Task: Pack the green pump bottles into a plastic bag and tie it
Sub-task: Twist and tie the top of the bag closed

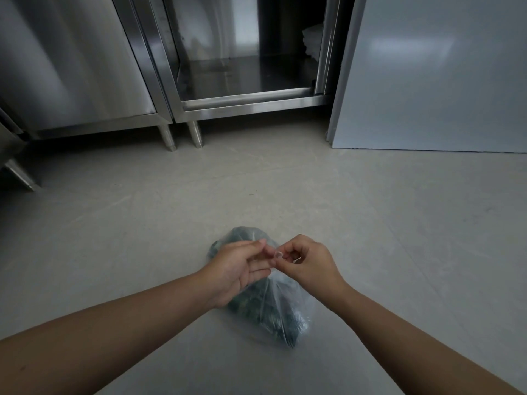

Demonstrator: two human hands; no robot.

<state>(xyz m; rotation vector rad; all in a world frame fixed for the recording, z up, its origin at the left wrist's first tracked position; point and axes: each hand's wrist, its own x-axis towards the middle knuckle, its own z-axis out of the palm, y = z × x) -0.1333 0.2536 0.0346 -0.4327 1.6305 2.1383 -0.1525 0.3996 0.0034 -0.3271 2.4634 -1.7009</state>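
A clear plastic bag [273, 312] lies on the grey floor, and dark green pump bottles [258, 305] show through its film. Both hands meet just above the bag's middle. My left hand [238, 269] comes in from the left with the palm turned inward and pinches thin plastic at its fingertips. My right hand [306, 260] is curled, thumb and forefinger pinched on the same gathered plastic. The bag's far end [242, 233] pokes out beyond the fingers. The exact shape of the plastic between the fingertips is too fine to make out.
Stainless steel cabinets [85, 67] stand on short legs [168, 138] along the far side. One cabinet [245, 67] is open, its shelf bare except for something white at the right. A grey panel [433, 75] stands at the right. Concrete floor [399, 223] surrounds the bag.
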